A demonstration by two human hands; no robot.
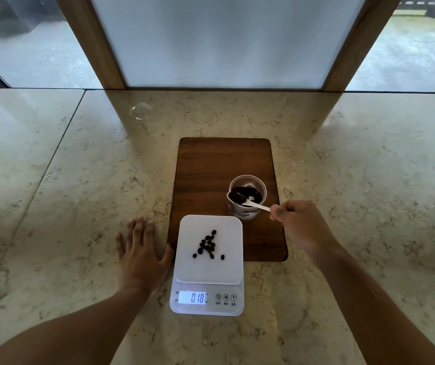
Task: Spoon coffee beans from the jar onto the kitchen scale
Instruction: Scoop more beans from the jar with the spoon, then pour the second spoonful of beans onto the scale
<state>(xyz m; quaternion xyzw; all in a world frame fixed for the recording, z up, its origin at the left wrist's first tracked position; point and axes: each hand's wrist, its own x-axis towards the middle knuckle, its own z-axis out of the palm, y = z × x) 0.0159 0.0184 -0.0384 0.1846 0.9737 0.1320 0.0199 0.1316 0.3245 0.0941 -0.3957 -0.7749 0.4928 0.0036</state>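
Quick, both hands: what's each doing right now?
Left hand: open, flat on the counter, holding nothing.
Right hand: closed on the spoon, loaded with beans, over the jar.

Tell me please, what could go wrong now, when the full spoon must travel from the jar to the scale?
1. The spoon looks heaped and is held by its handle end in the right hand, so beans may roll off onto the wooden board.
2. The beans on the scale lie loose on a flat platform without rim; new ones may bounce off.
3. The left hand lies beside the scale; a nudge could disturb the reading.
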